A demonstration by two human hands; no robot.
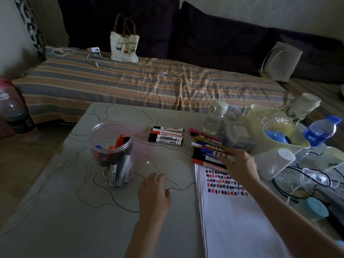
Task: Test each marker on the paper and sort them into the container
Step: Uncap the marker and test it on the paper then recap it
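Dim room, low grey table with thin dark curved lines on its top. Landmark for all places: the clear plastic jar, standing upright on the left half of the table.

Inside the jar: several markers standing on end, with red, blue and black caps. Right of the jar, at the far side: a row of four whiteboard markers lying side by side, black and red caps toward the jar. Further right of the jar: a second group of loose markers, pink, yellow, blue, black and red, lying close together, some touching.

Right of the jar and nearer to the camera: a stack of white paper, with rows of short red, blue and black test marks on its far part.

Left hand: resting on the table between jar and paper, fingers relaxed and slightly bent, holding nothing. Right hand: over the far edge of the paper, fingers laid on the near markers of the second group; cannot tell if closed around one, as the fingertips are blurred.

Far right of the jar: a pale yellow plastic basket, clear bottles beside it, and a blue-capped water bottle. Behind the jar: a striped bed cover with a white tote bag on it.
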